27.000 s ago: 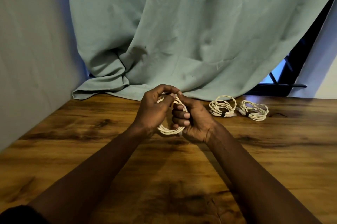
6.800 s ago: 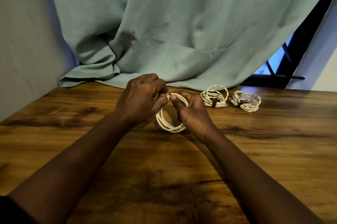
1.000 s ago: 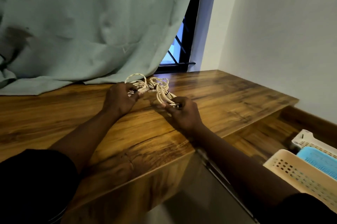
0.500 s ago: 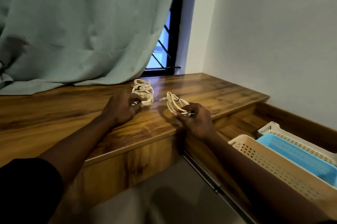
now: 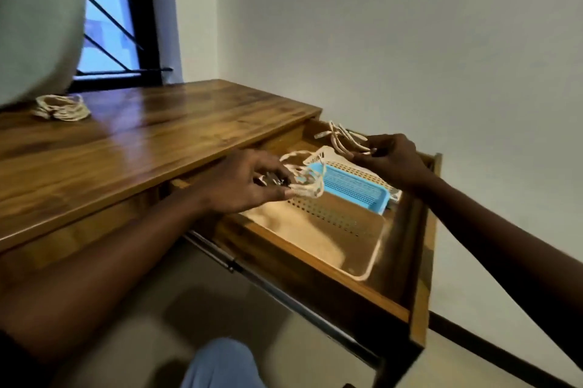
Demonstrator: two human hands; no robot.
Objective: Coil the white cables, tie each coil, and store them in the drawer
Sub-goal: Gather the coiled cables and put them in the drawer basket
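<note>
My left hand (image 5: 249,182) grips a tied white cable coil (image 5: 304,181) above the open wooden drawer (image 5: 419,261). My right hand (image 5: 389,157) pinches a second white coil (image 5: 342,138) over the drawer's far end. A third white coil (image 5: 61,107) lies on the wooden tabletop (image 5: 157,135) at the far left, near the curtain. Inside the drawer sit a cream perforated tray (image 5: 331,230) and a blue perforated tray (image 5: 353,185); both coils hang above them.
A grey-green curtain (image 5: 38,15) hangs at the upper left beside a barred window (image 5: 113,28). A plain wall runs behind the drawer. The drawer's metal rail (image 5: 284,296) sticks out below. My knee in blue cloth (image 5: 220,365) shows at the bottom.
Both hands have lifted a coil each off the tabletop and carried it right, over the open drawer. My view has swung right and down; one coil stays on the table.
</note>
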